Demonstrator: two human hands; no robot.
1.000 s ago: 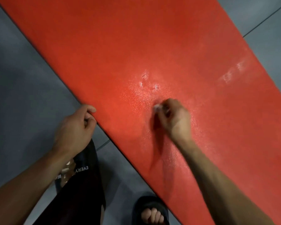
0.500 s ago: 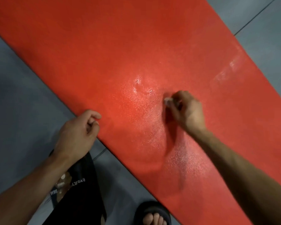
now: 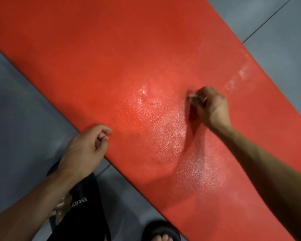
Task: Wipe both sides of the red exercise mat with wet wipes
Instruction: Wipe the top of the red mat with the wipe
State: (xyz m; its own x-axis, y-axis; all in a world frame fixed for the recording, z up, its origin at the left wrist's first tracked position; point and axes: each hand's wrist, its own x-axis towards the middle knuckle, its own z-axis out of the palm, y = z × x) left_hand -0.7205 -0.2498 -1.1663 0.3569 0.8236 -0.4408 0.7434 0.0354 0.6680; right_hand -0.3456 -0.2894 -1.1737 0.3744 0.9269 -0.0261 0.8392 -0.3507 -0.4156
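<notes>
Nearest, at about six o'clock, toes poke out of a black slide sandal (image 3: 161, 231) on the grey tiled floor (image 3: 24, 105). Just to its left, around seven o'clock, hangs black clothing (image 3: 83, 213) with white lettering; only "EVERY" can be read.

Above that, at about eight o'clock from the middle of the view, the left hand (image 3: 84, 148) sits at the near edge of the red exercise mat (image 3: 111, 49). Its fingers are loosely curled, thumb tip and forefinger lying on the mat's border. Whether it actually grips the edge or only rests there, I cannot tell; nothing shows between the fingers.

The mat itself lies flat on the floor, running as a broad band from the ten o'clock corner down to four o'clock and filling most of the view. A damp, speckled sheen spreads across its middle and down toward five o'clock.

Farther out, at about three o'clock from the centre, the right hand (image 3: 209, 106) is bunched, with the fingers curled tight around a small pale wad, the wet wipe (image 3: 191, 97), of which only a sliver peeks out at the fingertips. The hand is blurred and pressed to the mat's surface, casting a dark shadow beneath it.

Beyond, at one to two o'clock, faint whitish streaks (image 3: 236, 80) mark the mat near its far edge, and a dark tile seam (image 3: 268, 20) crosses the floor behind.
</notes>
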